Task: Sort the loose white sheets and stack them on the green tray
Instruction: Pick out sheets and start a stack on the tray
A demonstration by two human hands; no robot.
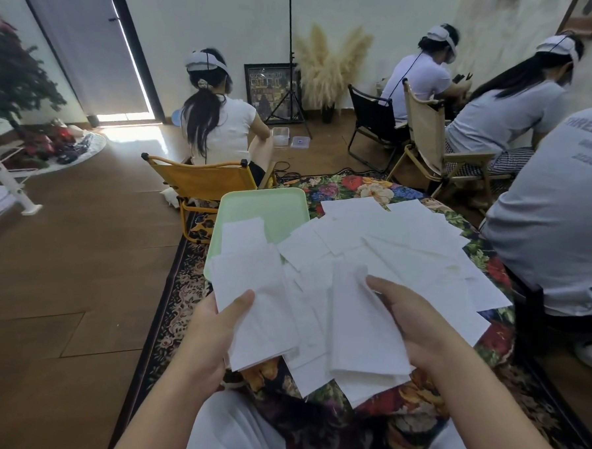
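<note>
- The round table under a dark floral-print cloth [351,187] carries the whole job.
- Loose white paper sheets [410,237] lie fanned across it, overlapping, awaiting sorting.
- The pale green plastic tray [271,206] sits at the table's far left; one small white sheet [242,233] already lies inside.
- The left hand [210,333] pinches a gathered white stack [252,308], thumb on top, probably collecting matches.
- The right hand [416,320] grasps a folded white sheet [361,324] by its edge.
</note>
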